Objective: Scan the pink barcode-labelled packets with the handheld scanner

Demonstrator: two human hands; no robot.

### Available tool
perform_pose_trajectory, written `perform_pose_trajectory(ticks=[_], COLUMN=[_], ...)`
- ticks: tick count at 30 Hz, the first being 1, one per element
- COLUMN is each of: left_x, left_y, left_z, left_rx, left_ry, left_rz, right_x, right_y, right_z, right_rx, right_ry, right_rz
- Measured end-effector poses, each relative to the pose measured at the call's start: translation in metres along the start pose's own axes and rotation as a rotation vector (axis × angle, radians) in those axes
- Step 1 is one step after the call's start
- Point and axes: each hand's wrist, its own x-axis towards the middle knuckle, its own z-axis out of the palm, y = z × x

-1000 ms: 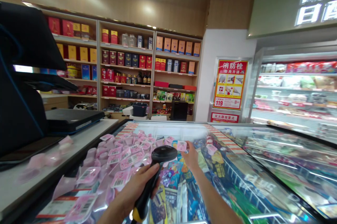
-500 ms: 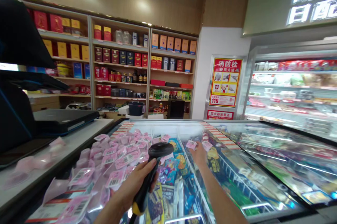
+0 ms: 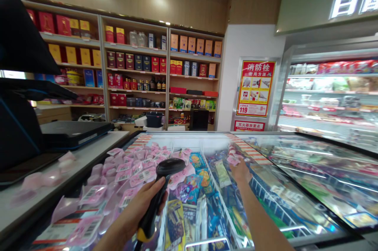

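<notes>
My left hand (image 3: 147, 202) is wrapped round the handle of a black and yellow barcode scanner (image 3: 170, 167), its head tilted over the freezer's glass top. My right hand (image 3: 240, 170) reaches farther forward, fingers closed at a small pink-labelled plastic cup (image 3: 234, 159); the fingertips are partly hidden. Many such pink cups with barcode lids (image 3: 93, 194) lie heaped on the glass to the left. More pink cups (image 3: 182, 174) lie just right of the scanner head. Bagged frozen goods (image 3: 189, 219) show through the glass under both hands.
On the left, a counter (image 3: 115, 143) bears a dark scale (image 3: 76, 131) and several loose pink cups (image 3: 49, 178). A second glass-topped freezer (image 3: 313, 156) adjoins on the right. Shelves of boxed bottles (image 3: 136, 62) line the back wall, and a lit chiller (image 3: 330, 97) stands at right.
My right hand has moved right, from one pink cup to another beside it. The scanner has shifted slightly left in my left hand, and more pink cups show beside its head.
</notes>
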Motion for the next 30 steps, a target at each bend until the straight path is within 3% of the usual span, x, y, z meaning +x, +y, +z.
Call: perform_pose_trajectory(ticks=[3, 6, 10, 13, 16, 23, 30], left_x=[-0.004, -0.007, -0.009, -0.01, -0.01, -0.011, -0.012], left_y=[0.001, 0.0, -0.001, -0.001, -0.001, 0.0, 0.0], left_z=[0.0, 0.0, -0.003, -0.005, -0.006, -0.007, -0.012], left_rx=[-0.03, -0.025, -0.026, -0.025, -0.025, 0.049, 0.064], left_ry=[0.04, 0.034, 0.031, 0.023, 0.021, -0.065, -0.061], left_rz=[0.007, 0.013, 0.017, 0.021, 0.01, 0.02, 0.045], right_x=[-0.012, -0.037, -0.076, -0.094, -0.101, -0.107, -0.092], right_y=[-0.014, -0.042, -0.08, -0.094, -0.099, -0.102, -0.089], right_z=[-0.002, 0.004, 0.023, 0.033, 0.035, 0.04, 0.043], right_rx=[-0.062, -0.064, 0.058, 0.042, -0.022, -0.05, 0.18], right_ry=[0.114, 0.143, -0.187, -0.308, -0.34, -0.303, -0.273], right_rz=[-0.059, -0.311, -0.507, -0.522, -0.532, -0.496, -0.503])
